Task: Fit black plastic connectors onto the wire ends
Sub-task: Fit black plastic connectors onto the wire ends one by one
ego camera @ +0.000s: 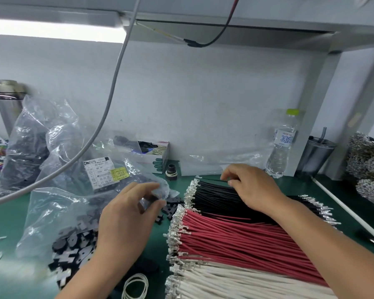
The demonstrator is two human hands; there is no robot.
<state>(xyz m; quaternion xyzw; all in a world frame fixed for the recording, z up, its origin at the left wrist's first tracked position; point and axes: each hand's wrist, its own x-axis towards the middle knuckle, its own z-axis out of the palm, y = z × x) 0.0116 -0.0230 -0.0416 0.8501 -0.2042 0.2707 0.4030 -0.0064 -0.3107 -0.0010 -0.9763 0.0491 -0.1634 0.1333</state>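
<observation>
On green bench, left hand (127, 214) pinched a black connector (152, 200) w/ curled fingers — loose connectors (171, 209) just beside. Right hand (253, 188), fingers curled, pinched one black wire (214, 194) atop bundle, red wires (235, 236) nearer.

A white label (100, 172) stuck on the clear plastic bag (52, 152) is printed with "500 PCS" and dates reading roughly "26.06.25" and "27.06.24"; its other lines are blurred. Blue characters on the water bottle (282, 145) wrapper cannot be made out
</observation>
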